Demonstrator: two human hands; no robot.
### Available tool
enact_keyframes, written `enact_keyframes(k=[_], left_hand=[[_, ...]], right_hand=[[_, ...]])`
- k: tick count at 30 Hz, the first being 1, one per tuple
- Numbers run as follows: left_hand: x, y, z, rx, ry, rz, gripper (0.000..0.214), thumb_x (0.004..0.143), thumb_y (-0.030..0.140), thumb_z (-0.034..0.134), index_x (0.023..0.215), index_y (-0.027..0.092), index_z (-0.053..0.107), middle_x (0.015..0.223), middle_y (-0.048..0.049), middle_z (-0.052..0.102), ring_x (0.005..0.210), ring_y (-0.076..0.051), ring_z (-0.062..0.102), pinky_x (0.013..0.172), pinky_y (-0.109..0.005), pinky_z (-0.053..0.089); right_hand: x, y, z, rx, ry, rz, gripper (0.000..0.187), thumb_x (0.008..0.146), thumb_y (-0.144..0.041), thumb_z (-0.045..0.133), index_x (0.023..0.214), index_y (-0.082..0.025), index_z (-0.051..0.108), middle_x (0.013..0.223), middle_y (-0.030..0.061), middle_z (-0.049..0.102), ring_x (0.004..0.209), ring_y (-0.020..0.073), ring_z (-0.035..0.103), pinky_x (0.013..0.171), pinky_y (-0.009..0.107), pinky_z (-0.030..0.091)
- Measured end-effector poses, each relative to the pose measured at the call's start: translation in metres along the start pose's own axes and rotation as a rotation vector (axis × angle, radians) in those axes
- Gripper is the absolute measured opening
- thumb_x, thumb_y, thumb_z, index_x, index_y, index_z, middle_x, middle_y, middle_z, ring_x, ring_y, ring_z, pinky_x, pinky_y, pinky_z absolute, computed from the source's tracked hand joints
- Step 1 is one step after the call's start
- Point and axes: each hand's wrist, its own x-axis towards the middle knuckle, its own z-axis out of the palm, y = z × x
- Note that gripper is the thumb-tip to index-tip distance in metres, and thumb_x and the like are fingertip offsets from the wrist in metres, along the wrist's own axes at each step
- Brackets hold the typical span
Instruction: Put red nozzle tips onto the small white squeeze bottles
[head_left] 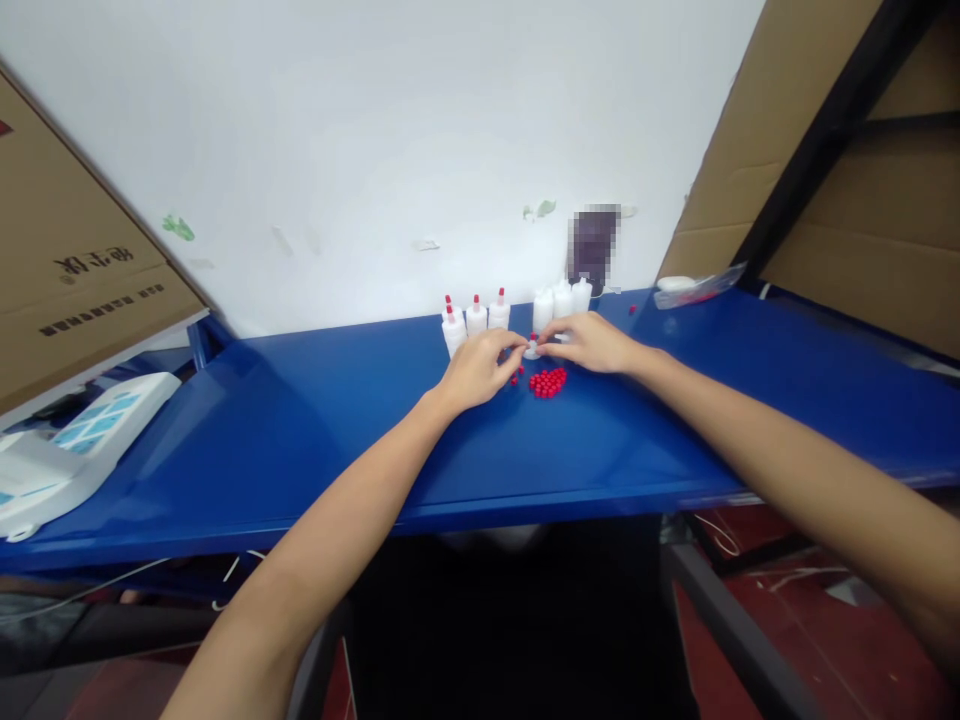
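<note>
Between my two hands, a small white nozzle cap (531, 352) with a red tip cap (533, 336) stands low over the table. My left hand (478, 370) is closed, with thumb and fingertips pinched at its left side. My right hand (589, 342) pinches at it from the right. Fingertips partly hide the piece. Just in front lies a cluster of loose red tip caps (548, 383). Behind my left hand stand several white squeeze bottles (476, 319) with red-tipped nozzles. Other white bottles (562, 302), without red tips, stand behind my right hand.
The blue table (315, 420) runs along a white wall (337, 180). A dark pixelated object (592, 245) leans there. At the right lies a clear plastic bag (701, 288); a stray red cap (632, 309) is near it. A white-and-blue device (97, 425) sits left, below a cardboard box (82, 250).
</note>
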Motion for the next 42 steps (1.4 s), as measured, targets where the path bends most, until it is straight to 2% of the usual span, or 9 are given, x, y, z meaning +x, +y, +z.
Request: enact_keyframes(k=[3,7,11,17,23,28,33,38,42], left_hand=[[0.0,0.0,-0.004,-0.062,0.099,0.069,0.021,0.097,0.025,0.057,0.102,0.02,0.077,0.094,-0.0035,0.079,0.072,-0.012,0.066,0.07,-0.026,0.051],[-0.002,0.002,-0.008,-0.022,0.25,0.048,0.015,0.088,0.025,0.063,0.087,0.017,0.077,0.081,-0.0025,0.077,0.058,-0.01,0.058,0.062,-0.025,0.05],[-0.003,0.007,-0.006,0.091,0.109,-0.009,0.017,0.086,0.026,0.06,0.08,0.016,0.073,0.071,-0.0024,0.072,0.057,-0.012,0.058,0.062,-0.027,0.047],[-0.001,0.012,-0.002,0.201,-0.205,-0.188,0.028,0.095,0.028,0.052,0.104,0.014,0.074,0.068,-0.004,0.068,0.061,-0.017,0.061,0.062,-0.03,0.045],[-0.002,0.01,-0.005,0.232,-0.297,-0.131,0.031,0.098,0.026,0.048,0.114,0.016,0.072,0.095,-0.0091,0.072,0.083,-0.021,0.067,0.079,-0.035,0.053],[-0.002,0.012,-0.007,0.3,-0.391,-0.092,0.034,0.1,0.025,0.044,0.122,0.018,0.07,0.112,-0.0109,0.067,0.1,-0.024,0.067,0.085,-0.036,0.055],[-0.003,0.009,-0.005,0.304,-0.392,-0.049,0.032,0.099,0.021,0.046,0.118,0.017,0.072,0.106,-0.011,0.068,0.097,-0.024,0.068,0.082,-0.036,0.056],[-0.004,0.001,-0.001,0.237,-0.33,-0.035,0.025,0.097,0.018,0.052,0.109,0.018,0.074,0.102,-0.0092,0.071,0.093,-0.023,0.069,0.081,-0.036,0.055],[-0.005,0.003,0.001,0.187,-0.238,-0.054,0.021,0.097,0.019,0.055,0.107,0.018,0.074,0.1,-0.0076,0.072,0.088,-0.02,0.068,0.079,-0.033,0.054]], right_hand=[[0.0,-0.002,-0.001,-0.013,0.003,-0.008,0.029,0.092,-0.045,0.061,0.097,-0.022,0.079,0.103,0.0043,0.08,0.098,0.0264,0.072,0.089,0.039,0.048],[-0.001,-0.001,0.001,-0.003,0.048,-0.025,0.031,0.093,-0.044,0.059,0.098,-0.021,0.079,0.102,0.0052,0.08,0.096,0.0255,0.072,0.088,0.038,0.049],[-0.001,0.002,0.003,-0.03,0.09,-0.011,0.034,0.093,-0.046,0.057,0.095,-0.019,0.079,0.093,0.0068,0.079,0.085,0.0243,0.07,0.08,0.037,0.048],[-0.002,0.004,0.005,-0.03,0.099,-0.003,0.043,0.094,-0.053,0.053,0.093,-0.019,0.08,0.083,0.0076,0.077,0.078,0.0235,0.066,0.073,0.035,0.045],[-0.002,0.0,0.004,-0.015,0.091,0.019,0.04,0.093,-0.051,0.053,0.09,-0.018,0.075,0.08,0.0064,0.073,0.076,0.0222,0.062,0.073,0.034,0.044],[-0.003,0.0,0.001,0.108,0.099,0.065,0.022,0.092,-0.032,0.043,0.097,-0.02,0.061,0.083,0.0039,0.067,0.076,0.0207,0.06,0.076,0.034,0.045],[-0.003,0.009,0.004,0.17,0.156,0.073,0.007,0.089,-0.027,0.041,0.089,-0.024,0.048,0.086,0.0033,0.063,0.08,0.0209,0.058,0.077,0.035,0.046],[0.001,0.017,0.013,0.107,0.235,0.066,0.017,0.087,-0.032,0.049,0.084,-0.021,0.061,0.096,0.009,0.068,0.092,0.0258,0.064,0.091,0.042,0.047],[0.0,0.019,0.016,0.106,0.213,0.075,0.022,0.086,-0.027,0.049,0.091,-0.019,0.069,0.103,0.0092,0.072,0.096,0.0259,0.066,0.093,0.04,0.047]])
